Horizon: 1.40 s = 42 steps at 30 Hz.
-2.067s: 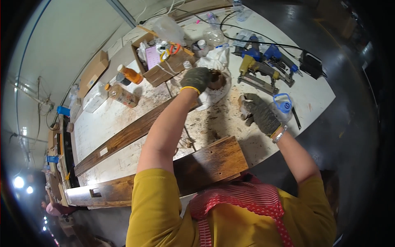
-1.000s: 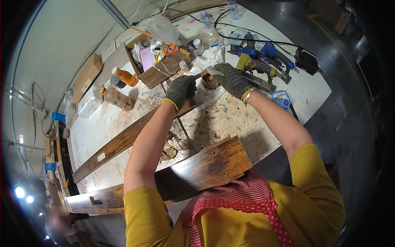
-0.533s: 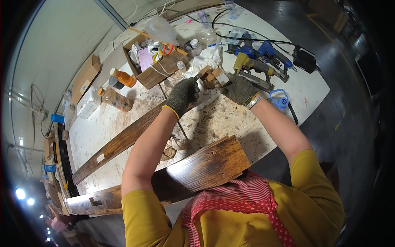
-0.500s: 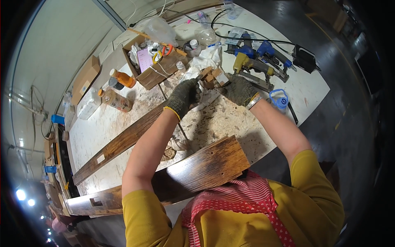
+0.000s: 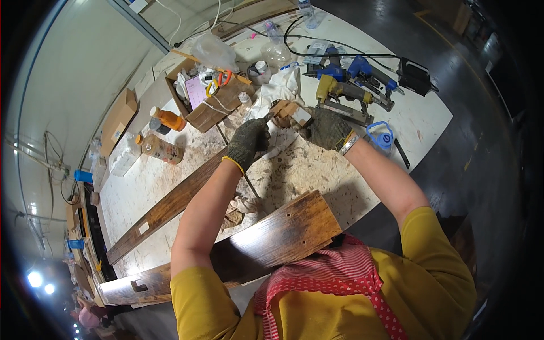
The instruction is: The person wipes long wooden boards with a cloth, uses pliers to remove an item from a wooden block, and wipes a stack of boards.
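My left hand (image 5: 249, 141) at eleven o'clock, fingers curled, their hold I cannot tell, my right hand (image 5: 330, 130) at two, fingers bent around a pale-faced block (image 5: 301, 117) at one o'clock

From the middle of the view, a yellow nail gun (image 5: 347, 90) and blue nail guns (image 5: 334, 68) lie between one and two o'clock, with a black box (image 5: 415, 76) at two. A clear jug with a blue handle (image 5: 381, 139) stands between two and three. Toward eleven are an open cardboard box (image 5: 212, 112) holding orange-and-yellow scissors (image 5: 225, 78) and, beyond it, a clear plastic bag (image 5: 215, 52). An orange bottle (image 5: 168, 119) is at ten; bright lights (image 5: 35, 279) glow at eight.
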Each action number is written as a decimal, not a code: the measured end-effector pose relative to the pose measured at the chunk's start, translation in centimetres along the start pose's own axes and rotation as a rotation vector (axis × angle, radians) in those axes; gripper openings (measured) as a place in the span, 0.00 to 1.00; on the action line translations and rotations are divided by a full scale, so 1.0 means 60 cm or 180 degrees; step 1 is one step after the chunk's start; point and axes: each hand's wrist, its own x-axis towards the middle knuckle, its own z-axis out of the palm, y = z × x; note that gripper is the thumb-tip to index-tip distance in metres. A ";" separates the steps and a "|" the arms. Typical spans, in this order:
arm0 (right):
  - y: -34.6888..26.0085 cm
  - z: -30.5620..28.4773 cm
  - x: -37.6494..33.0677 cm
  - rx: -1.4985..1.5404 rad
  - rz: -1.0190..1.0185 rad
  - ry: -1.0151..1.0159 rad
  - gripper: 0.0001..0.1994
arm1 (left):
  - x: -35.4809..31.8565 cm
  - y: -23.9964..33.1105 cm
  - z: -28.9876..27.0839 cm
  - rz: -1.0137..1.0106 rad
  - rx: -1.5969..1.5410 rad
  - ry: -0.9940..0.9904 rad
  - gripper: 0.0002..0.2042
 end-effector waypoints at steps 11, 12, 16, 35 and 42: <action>-0.004 -0.043 0.011 -0.0362 -0.0074 -0.0597 0.14 | 0.002 -0.015 -0.007 -0.0122 -0.0555 -0.0540 0.09; -0.003 -0.039 0.008 -0.0312 -0.0054 -0.0513 0.14 | -0.002 -0.019 -0.001 -0.0063 -0.0451 -0.0525 0.09; -0.003 -0.003 -0.005 -0.0183 0.0021 -0.0304 0.13 | 0.002 -0.012 0.002 -0.0086 -0.0251 -0.0005 0.09; -0.010 -0.043 0.039 -0.1409 -0.0957 -0.0236 0.12 | -0.007 0.034 0.002 0.2022 0.3935 0.0749 0.13; -0.029 0.006 0.055 -0.2987 -0.1443 0.0334 0.17 | 0.014 0.048 0.021 0.2415 0.4597 0.0669 0.14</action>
